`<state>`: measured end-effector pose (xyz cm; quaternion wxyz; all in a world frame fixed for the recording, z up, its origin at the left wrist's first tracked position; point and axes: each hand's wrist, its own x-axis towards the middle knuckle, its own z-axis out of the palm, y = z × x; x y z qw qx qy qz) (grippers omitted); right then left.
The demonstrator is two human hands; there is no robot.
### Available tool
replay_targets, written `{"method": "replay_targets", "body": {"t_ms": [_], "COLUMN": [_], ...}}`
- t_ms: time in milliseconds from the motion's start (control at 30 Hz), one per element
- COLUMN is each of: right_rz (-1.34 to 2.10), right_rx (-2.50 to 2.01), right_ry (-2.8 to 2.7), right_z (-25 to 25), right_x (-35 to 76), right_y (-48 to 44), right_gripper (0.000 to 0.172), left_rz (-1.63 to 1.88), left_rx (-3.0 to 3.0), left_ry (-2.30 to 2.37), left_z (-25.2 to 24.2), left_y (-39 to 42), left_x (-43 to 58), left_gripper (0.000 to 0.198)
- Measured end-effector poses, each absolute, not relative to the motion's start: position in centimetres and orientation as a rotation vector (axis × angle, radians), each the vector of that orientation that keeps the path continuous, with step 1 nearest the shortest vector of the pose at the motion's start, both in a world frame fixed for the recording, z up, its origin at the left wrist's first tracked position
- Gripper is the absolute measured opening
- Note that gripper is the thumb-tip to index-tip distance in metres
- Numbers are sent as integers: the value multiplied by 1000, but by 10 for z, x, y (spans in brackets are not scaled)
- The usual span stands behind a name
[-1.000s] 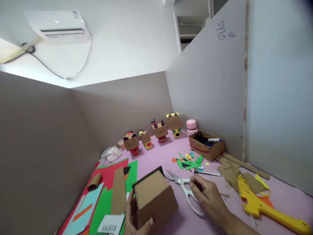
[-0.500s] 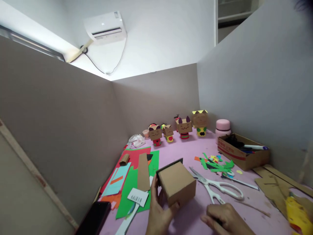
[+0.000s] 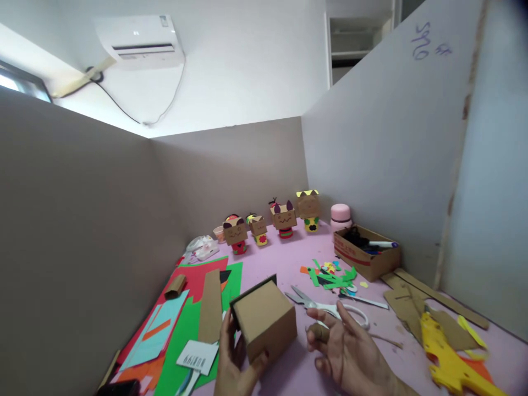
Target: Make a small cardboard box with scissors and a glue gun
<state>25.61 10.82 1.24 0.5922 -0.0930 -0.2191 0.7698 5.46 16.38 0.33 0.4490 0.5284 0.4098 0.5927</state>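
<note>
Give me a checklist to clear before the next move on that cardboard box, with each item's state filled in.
1. Cardboard box steadied: ok, the left hand grips it.
2. Right hand empty: cannot tell; a small brown piece shows there, perhaps held.
3. Scissors closed: not ok, they lie open on the table.
4. Green paper scraps clear of the cardboard box: ok, they lie apart, beyond the scissors.
5. Yellow glue gun cool: cannot tell; no heat indication shows.
</note>
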Motion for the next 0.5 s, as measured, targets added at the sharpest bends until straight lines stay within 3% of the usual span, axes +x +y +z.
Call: {"method": "replay_targets", "body": {"t_ms": [367,500], "right_rz": [1702,1647], "right_rx": [-163,-260], "right_ry": [-500,-512], "right_z": [8,6], "right_x": [264,261], "right_y": [113,112], "right_gripper": [37,55], "left_rz": [1417,1422], "left_rx": [1367,1364], "left_ry": [1001,1025], "left_z": [2,4], "left_y": [169,166], "left_x": [54,56], "left_gripper": [95,98]}}
